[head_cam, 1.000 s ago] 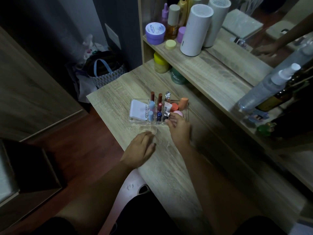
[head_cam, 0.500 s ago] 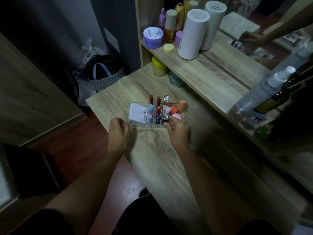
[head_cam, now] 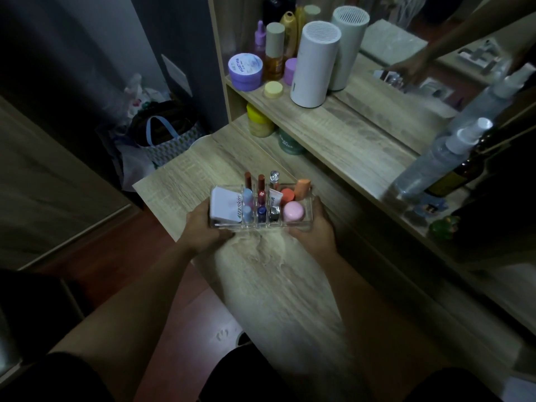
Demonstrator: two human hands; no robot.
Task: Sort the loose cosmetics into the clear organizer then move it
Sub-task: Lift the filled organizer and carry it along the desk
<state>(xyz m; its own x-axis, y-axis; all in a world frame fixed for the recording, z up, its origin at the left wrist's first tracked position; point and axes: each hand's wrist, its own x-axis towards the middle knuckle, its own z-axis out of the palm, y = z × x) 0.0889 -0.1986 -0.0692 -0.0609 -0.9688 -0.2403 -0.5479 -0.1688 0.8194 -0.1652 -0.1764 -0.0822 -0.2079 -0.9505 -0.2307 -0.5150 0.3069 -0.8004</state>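
Observation:
The clear organizer (head_cam: 308, 224) sits over the wooden table (head_cam: 275, 274), held at both ends. My left hand (head_cam: 203, 227) grips its left end and my right hand (head_cam: 314, 227) grips its right end. Inside lie a white tube (head_cam: 224, 208), several upright lipsticks (head_cam: 261, 184) and small bottles, a pink round compact (head_cam: 293, 211) and an orange sponge (head_cam: 301, 188). I cannot tell whether the organizer rests on the table or is just lifted.
A shelf (head_cam: 333, 126) behind the table carries a white cylinder (head_cam: 314, 63), a purple jar (head_cam: 246, 71) and bottles. A spray bottle (head_cam: 435, 161) stands at the right by the mirror. A patterned bag (head_cam: 168, 140) sits on the floor at the left.
My left hand came off the table and closed on the organizer's left end. My right hand shifted to its right end, and the organizer now sits nearer to me.

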